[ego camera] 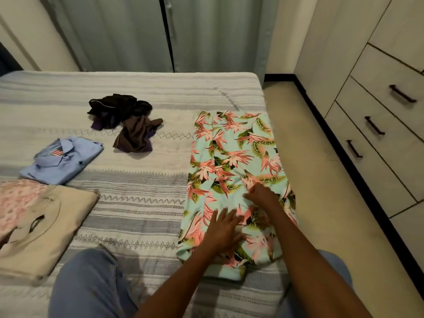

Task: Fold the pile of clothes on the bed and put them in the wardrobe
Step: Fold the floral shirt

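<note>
Pressing flat on the floral garment [231, 161], your left hand [223, 228] lies with fingers straight and spread across the cloth, while your right hand [261, 195] pinches a fold of the same fabric just beyond it. That garment lies lengthwise along the bed [142, 203] edge nearest the wardrobe drawers [376, 125]. A folded blue shirt [62, 159] and folded beige top [43, 228] sit at your left; a dark crumpled pile [126, 122] waits mid-bed.

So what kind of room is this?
Most likely a bedroom: a bed with folded shirts on it, a built-in wardrobe with drawers along the right, and drawn curtains behind.
</note>
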`<state>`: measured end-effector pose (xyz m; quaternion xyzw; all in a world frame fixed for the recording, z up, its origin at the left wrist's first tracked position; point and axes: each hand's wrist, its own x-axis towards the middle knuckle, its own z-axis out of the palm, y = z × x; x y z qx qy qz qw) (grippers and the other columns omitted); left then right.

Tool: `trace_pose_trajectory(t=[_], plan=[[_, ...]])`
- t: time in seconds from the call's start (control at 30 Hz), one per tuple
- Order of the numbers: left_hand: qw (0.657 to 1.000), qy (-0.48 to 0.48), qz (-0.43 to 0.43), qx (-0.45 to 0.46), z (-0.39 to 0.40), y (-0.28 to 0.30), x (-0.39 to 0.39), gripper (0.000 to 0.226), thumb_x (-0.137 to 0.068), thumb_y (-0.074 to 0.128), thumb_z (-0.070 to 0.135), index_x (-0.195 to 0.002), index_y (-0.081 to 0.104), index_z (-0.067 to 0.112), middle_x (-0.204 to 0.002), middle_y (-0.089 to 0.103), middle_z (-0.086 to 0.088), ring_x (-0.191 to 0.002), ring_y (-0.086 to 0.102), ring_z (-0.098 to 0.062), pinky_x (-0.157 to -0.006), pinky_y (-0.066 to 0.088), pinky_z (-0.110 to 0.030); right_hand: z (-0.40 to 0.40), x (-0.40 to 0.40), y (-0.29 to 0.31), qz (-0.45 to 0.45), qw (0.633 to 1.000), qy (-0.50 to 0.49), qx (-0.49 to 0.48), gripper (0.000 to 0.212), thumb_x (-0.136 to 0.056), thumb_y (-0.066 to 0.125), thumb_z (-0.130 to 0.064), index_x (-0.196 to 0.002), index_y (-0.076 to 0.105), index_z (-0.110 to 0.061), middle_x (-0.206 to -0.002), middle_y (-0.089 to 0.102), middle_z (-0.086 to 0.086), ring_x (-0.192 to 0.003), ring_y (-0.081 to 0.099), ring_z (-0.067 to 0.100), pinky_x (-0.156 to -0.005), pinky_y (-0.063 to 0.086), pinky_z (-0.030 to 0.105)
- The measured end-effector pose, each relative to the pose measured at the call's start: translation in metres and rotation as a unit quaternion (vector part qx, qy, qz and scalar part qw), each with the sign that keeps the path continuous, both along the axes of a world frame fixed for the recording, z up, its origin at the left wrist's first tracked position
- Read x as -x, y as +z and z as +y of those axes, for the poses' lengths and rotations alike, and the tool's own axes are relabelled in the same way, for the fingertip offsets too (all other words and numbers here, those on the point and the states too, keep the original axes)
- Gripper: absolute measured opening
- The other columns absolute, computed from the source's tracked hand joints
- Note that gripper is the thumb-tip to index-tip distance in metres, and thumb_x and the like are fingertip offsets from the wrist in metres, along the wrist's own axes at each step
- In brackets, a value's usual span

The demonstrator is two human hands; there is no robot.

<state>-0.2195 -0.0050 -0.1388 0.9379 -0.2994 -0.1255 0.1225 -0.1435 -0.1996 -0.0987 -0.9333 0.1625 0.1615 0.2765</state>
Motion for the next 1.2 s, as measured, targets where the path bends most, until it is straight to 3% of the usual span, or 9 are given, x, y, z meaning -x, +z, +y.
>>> trace_pose_trajectory(t=[0.1, 0.17, 0.3, 0.53, 0.63, 0.73, 0.93, 1.1, 1.2], plan=[[0.992, 0.034, 0.029, 0.116, -0.009, 0.004, 0.008, 0.060, -0.094, 0.025, 0.054, -0.141, 0.051, 0.028, -0.152, 0.046, -0.003, -0.140, 0.039, -0.026, -0.117, 0.025, -0.050, -0.002, 0.015, -0.010, 0.047, 0.998, 0.023, 0.031, 0.068, -0.080, 0.073, -0.054, -0.126, 0.053, -0.009, -0.123, 0.062, 0.011, -0.112, 0.060, 0.031, -0.079, 0.042, 0.032], [0.962, 0.076, 0.061, 0.254, -0.008, 0.010, -0.001, 0.035, -0.100, 0.044, 0.027, -0.129, 0.063, 0.018, -0.131, 0.063, -0.005, -0.112, 0.059, -0.019, -0.096, 0.046, -0.037, -0.004, 0.023, -0.016, 0.055, 0.998, 0.005, 0.022, 0.057, -0.083, 0.072, -0.043, -0.124, 0.052, -0.009, -0.122, 0.062, 0.012, -0.111, 0.061, 0.032, -0.076, 0.042, 0.031], [0.954, 0.101, 0.038, 0.281, -0.004, 0.025, -0.046, 0.033, -0.094, 0.048, -0.003, -0.120, 0.065, 0.010, -0.123, 0.063, -0.011, -0.105, 0.063, -0.025, -0.082, 0.046, -0.028, -0.014, 0.040, -0.026, -0.004, 0.996, -0.078, -0.035, 0.030, -0.090, 0.060, -0.028, -0.106, 0.061, -0.003, -0.107, 0.066, 0.017, -0.099, 0.063, 0.033, -0.069, 0.035, 0.029], [0.998, 0.049, 0.031, -0.011, -0.037, 0.038, -0.127, 0.068, -0.094, 0.057, 0.013, -0.155, 0.028, 0.021, -0.160, 0.029, -0.006, -0.126, 0.053, -0.034, -0.090, 0.052, -0.046, -0.010, 0.074, -0.015, -0.048, 0.975, -0.184, -0.114, 0.032, -0.092, 0.063, -0.039, -0.074, 0.062, -0.013, -0.064, 0.062, 0.002, -0.062, 0.062, 0.023, -0.050, 0.037, 0.027], [0.997, 0.034, 0.023, -0.066, -0.056, 0.038, -0.149, 0.066, -0.098, 0.054, 0.023, -0.156, 0.023, 0.020, -0.157, 0.035, -0.008, -0.129, 0.052, -0.034, -0.093, 0.049, -0.047, -0.006, 0.087, -0.014, -0.046, 0.945, -0.253, -0.202, 0.034, -0.090, 0.068, -0.037, -0.071, 0.062, -0.009, -0.054, 0.064, 0.006, -0.039, 0.057, 0.017, -0.037, 0.036, 0.017], [0.994, 0.043, 0.021, -0.095, -0.070, 0.038, -0.163, 0.054, -0.098, 0.050, 0.025, -0.148, 0.035, 0.010, -0.142, 0.046, -0.017, -0.115, 0.059, -0.039, -0.088, 0.051, -0.047, 0.000, 0.093, -0.018, -0.050, 0.923, -0.287, -0.253, 0.030, -0.087, 0.070, -0.030, -0.070, 0.062, -0.007, -0.052, 0.063, 0.009, -0.038, 0.056, 0.021, -0.040, 0.042, 0.023], [0.997, 0.054, 0.053, 0.007, -0.077, 0.049, -0.183, 0.022, -0.092, 0.056, 0.007, -0.104, 0.067, -0.007, -0.107, 0.064, -0.025, -0.099, 0.060, -0.037, -0.074, 0.043, -0.033, 0.021, 0.101, -0.031, -0.134, 0.931, -0.296, -0.167, 0.017, -0.089, 0.067, -0.028, -0.078, 0.065, -0.015, -0.073, 0.065, 0.001, -0.067, 0.059, 0.024, -0.053, 0.036, 0.028], [0.985, 0.098, 0.072, 0.122, -0.034, 0.066, -0.189, 0.025, -0.088, 0.070, 0.017, -0.110, 0.074, 0.006, -0.104, 0.069, -0.022, -0.100, 0.063, -0.036, -0.080, 0.050, -0.036, 0.047, 0.104, -0.027, -0.313, 0.920, -0.234, -0.032, 0.012, -0.091, 0.067, -0.013, -0.099, 0.073, -0.006, -0.094, 0.062, 0.010, -0.081, 0.059, 0.028, -0.064, 0.045, 0.031], [0.959, 0.168, 0.132, 0.186, -0.002, 0.077, -0.180, 0.028, -0.085, 0.062, 0.015, -0.110, 0.072, 0.008, -0.091, 0.070, -0.013, -0.075, 0.066, -0.026, -0.062, 0.054, -0.029, 0.068, 0.101, -0.022, -0.404, 0.908, -0.097, 0.061, 0.017, -0.090, 0.067, -0.010, -0.107, 0.072, -0.008, -0.092, 0.061, 0.006, -0.082, 0.055, 0.024, -0.066, 0.044, 0.032]])
